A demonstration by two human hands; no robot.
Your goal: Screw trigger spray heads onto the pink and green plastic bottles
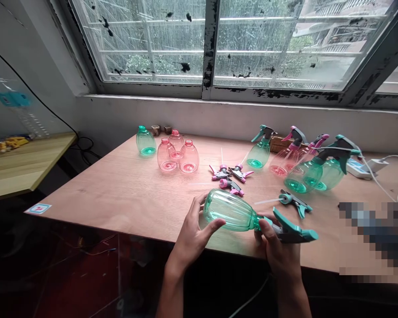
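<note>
Held sideways above the table's front edge is a green see-through spray bottle [230,210], its base to the left. My left hand [194,229] is closed around the base end, thumb along the near side. At the neck, the fingers of my right hand [278,249] pinch where the green and grey spray head [293,229] meets the bottle. Just beyond lies a loose green spray head [295,202] with its tube pointing left. Several loose pink spray heads [232,186] lie behind the held bottle.
Headless pink bottles [189,157] and a green bottle [146,142] stand at the back left. Bottles with heads on, green [258,153] and pink [283,160], stand at the back right, near a white power strip [360,169] and cable. A second table [53,148] is at the left.
</note>
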